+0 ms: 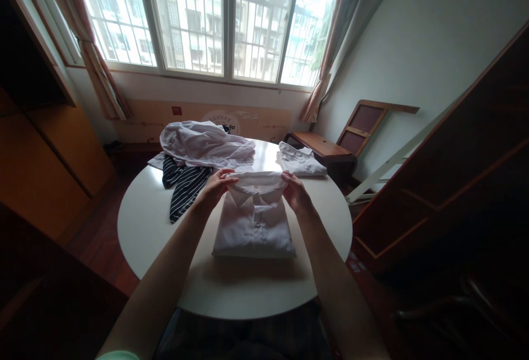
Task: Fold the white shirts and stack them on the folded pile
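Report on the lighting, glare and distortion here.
Head view: the window, partly washed out, backlights the scene; head view: glare on the white table near its far edge, a soft shadow before the nearest shirt; head view: wide-angle stretch toward the edges, lower corners very dark.

A wide window (194,23) with bars outside it spanned the far wall, pale apartment buildings (206,18) visible beyond. A tied curtain (91,65) hung at its left and another (317,92) at its right. Daylight left a glare on the round white counter (142,233). An orange-brown cabinet (41,178) stood left over a reddish floor (99,258); at right, a wooden seat (320,144) sat near a plain pale wall (397,46).
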`<state>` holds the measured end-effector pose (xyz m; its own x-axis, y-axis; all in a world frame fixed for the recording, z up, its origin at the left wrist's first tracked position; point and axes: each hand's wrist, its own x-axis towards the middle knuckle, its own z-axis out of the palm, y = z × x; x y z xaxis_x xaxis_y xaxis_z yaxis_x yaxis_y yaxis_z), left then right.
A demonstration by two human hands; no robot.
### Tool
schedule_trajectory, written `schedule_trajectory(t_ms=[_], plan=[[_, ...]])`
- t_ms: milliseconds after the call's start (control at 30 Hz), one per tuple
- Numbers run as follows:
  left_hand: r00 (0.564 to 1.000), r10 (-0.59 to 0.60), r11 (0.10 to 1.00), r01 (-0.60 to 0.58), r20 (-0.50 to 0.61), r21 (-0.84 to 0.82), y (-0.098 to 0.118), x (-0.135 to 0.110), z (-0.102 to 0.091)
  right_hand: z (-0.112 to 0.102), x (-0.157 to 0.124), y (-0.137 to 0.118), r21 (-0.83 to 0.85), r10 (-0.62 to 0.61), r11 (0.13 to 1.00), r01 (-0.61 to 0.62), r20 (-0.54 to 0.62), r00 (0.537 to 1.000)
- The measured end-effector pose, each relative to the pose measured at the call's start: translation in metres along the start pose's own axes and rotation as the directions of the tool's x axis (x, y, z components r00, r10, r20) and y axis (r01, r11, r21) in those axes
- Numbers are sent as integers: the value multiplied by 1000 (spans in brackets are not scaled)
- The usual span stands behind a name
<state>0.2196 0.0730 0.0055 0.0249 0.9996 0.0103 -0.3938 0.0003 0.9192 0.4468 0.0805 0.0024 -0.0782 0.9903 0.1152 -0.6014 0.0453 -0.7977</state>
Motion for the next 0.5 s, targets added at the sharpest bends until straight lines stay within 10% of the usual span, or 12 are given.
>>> schedule_trajectory(t_ms=[200,500], plan=[[998,9,1000,-10,59,10,1,1,-3,-5,0,2,-198,-48,980,26,-108,993],[971,174,959,-130,-162,253,-12,9,1,-8,7,13,-422,-191,904,67,-260,947]])
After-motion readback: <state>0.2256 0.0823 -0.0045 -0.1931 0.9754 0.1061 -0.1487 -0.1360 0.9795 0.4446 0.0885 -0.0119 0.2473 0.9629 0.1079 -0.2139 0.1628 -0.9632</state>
